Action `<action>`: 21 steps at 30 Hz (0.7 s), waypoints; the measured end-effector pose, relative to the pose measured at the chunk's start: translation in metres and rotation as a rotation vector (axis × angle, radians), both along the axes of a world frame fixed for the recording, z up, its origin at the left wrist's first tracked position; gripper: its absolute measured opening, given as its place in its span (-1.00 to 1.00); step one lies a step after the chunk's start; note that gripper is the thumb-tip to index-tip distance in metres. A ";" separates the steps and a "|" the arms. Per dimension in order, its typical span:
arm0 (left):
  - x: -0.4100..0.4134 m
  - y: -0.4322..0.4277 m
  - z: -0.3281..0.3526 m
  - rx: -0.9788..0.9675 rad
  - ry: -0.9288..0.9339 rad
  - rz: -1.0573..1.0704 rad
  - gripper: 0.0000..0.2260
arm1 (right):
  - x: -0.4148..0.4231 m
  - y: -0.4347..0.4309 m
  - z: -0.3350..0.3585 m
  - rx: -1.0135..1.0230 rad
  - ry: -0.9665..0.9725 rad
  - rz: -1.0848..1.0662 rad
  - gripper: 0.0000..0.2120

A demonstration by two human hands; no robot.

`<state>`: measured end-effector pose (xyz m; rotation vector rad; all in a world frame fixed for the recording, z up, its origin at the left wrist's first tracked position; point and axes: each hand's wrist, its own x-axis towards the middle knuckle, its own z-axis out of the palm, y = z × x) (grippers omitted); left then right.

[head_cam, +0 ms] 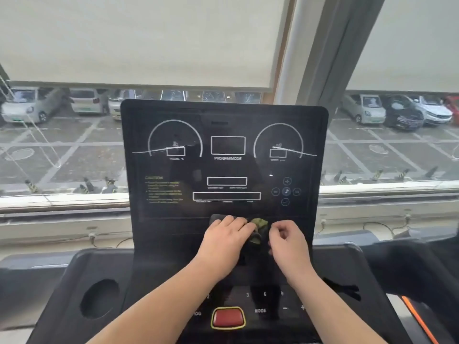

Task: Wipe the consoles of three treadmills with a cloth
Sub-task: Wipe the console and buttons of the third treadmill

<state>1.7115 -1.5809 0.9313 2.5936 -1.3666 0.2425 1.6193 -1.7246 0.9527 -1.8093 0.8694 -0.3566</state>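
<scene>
A black treadmill console (223,155) with white dial outlines and display boxes stands upright in front of me. At its lower edge lies a dark cloth with a green patch (258,225). My left hand (224,238) lies flat on the cloth's left part, fingers pressing it against the panel. My right hand (286,239) is curled beside it, fingertips pinching the cloth's right edge. Most of the cloth is hidden under the hands.
Below the screen is a button panel with a red stop button (228,317) and number keys. A round cup holder (99,297) sits at the left. A black handrail (407,264) runs at the right. Windows with half-lowered blinds show parked cars.
</scene>
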 end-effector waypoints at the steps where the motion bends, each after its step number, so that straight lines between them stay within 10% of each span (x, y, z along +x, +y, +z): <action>1: 0.004 0.014 0.001 -0.012 0.000 0.019 -0.45 | 0.004 0.011 0.002 0.031 0.001 0.037 -0.88; 15: 0.056 0.178 0.009 -0.095 0.198 0.321 -0.51 | 0.043 0.138 0.011 0.281 0.100 0.288 -0.84; 21: 0.039 0.179 0.030 -0.580 0.530 0.546 -0.75 | 0.039 0.157 0.020 0.382 0.026 0.352 -0.79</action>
